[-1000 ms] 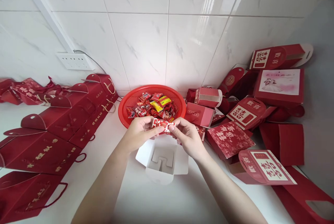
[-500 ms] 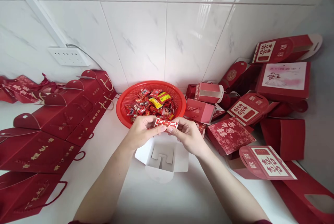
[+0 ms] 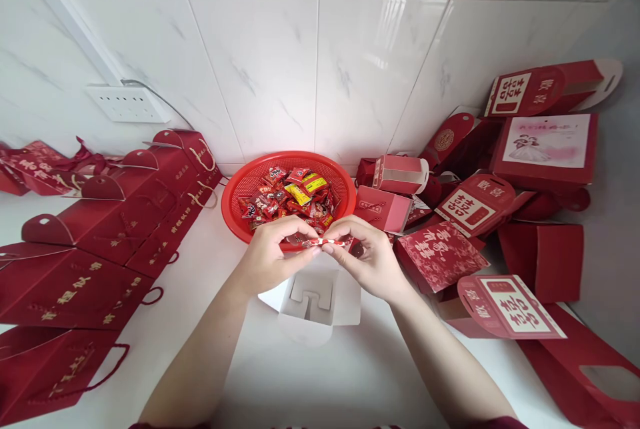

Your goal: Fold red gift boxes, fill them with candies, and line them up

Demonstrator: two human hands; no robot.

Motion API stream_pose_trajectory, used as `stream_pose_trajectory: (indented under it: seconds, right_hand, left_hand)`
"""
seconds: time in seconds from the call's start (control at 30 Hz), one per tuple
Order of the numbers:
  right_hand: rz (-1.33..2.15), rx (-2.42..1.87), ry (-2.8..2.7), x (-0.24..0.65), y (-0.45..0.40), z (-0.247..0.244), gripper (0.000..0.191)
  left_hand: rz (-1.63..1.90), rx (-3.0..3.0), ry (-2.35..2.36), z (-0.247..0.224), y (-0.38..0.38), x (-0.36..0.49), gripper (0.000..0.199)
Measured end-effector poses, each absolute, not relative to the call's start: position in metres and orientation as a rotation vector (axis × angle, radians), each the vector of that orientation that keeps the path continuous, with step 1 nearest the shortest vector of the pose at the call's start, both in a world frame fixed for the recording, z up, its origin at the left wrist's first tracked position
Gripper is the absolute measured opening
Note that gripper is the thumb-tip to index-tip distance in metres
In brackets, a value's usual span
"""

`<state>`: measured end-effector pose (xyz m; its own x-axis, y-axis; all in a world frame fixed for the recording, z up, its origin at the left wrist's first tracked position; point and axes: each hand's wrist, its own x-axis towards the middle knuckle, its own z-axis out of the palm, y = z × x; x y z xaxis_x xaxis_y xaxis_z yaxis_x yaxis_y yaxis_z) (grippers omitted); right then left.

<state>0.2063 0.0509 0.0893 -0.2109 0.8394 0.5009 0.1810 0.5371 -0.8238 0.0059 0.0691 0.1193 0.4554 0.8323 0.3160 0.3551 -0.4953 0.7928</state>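
Note:
A small red-and-white packet (image 3: 324, 242) is pinched between both hands, its thin edge facing the camera. My left hand (image 3: 277, 252) is closed on its left part, thumb and index finger together. On its right part, my right hand (image 3: 367, 255) is closed in the same way. Just below the hands, a white box (image 3: 346, 299) stands open on the white table (image 3: 320, 382), with a slotted insert inside. Behind the hands is a red plastic basket (image 3: 233, 195) holding several red wrapped packets and some yellow ones (image 3: 300, 193).
Red gift boxes with rope handles (image 3: 75, 289) line the left side. Red boxes and cartons (image 3: 443, 255) are piled on the right. A tiled wall (image 3: 260, 69) with a socket panel (image 3: 127, 104) rises behind the table.
The packet has turned from its patterned face to its thin edge. Both hands still grip it, with their fingers shifted slightly. The view has tipped a little.

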Motion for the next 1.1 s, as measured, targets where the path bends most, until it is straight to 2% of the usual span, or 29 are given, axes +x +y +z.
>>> stream_pose_trajectory:
  seconds: [0.13, 0.3, 0.4, 0.5, 0.67, 0.73, 0.9, 1.1]
  right_hand:
    - [0.781, -0.83, -1.716, 0.208, 0.051, 0.091, 0.01]
    - [0.626, -0.863, -1.943, 0.213, 0.05, 0.094, 0.016]
    - [0.452, -0.915, -2.183, 0.221, 0.049, 0.096, 0.027]
    - [0.359, -1.062, -2.183, 0.228, 0.047, 0.099, 0.027]
    - [0.553, -1.127, -2.138, 0.224, 0.037, 0.104, 0.028]
    - [0.671, -1.1, -2.19, 0.215, 0.034, 0.102, 0.027]
    - [0.788, -1.284, -2.534, 0.188, 0.036, 0.079, 0.016]
    - [0.783, -1.304, -2.91, 0.167, 0.047, 0.056, 0.021]
  left_hand:
    - [1.059, 2.154, 0.933, 0.117, 0.069, 0.006, 0.006]
    - [0.97, 2.216, 0.999, 0.116, 0.067, 0.007, 0.008]
    - [0.772, 2.255, 1.209, 0.12, 0.063, 0.005, 0.012]
    - [0.502, 2.261, 1.413, 0.126, 0.058, -0.003, 0.016]
    - [-0.066, 2.306, 1.687, 0.116, 0.056, -0.01, 0.046]
    - [-0.136, 2.254, 1.719, 0.105, 0.059, -0.007, 0.044]
    - [-0.28, 1.765, 1.475, 0.084, 0.071, 0.002, 0.023]
    - [-0.297, 1.688, 1.417, 0.082, 0.073, 0.004, 0.023]
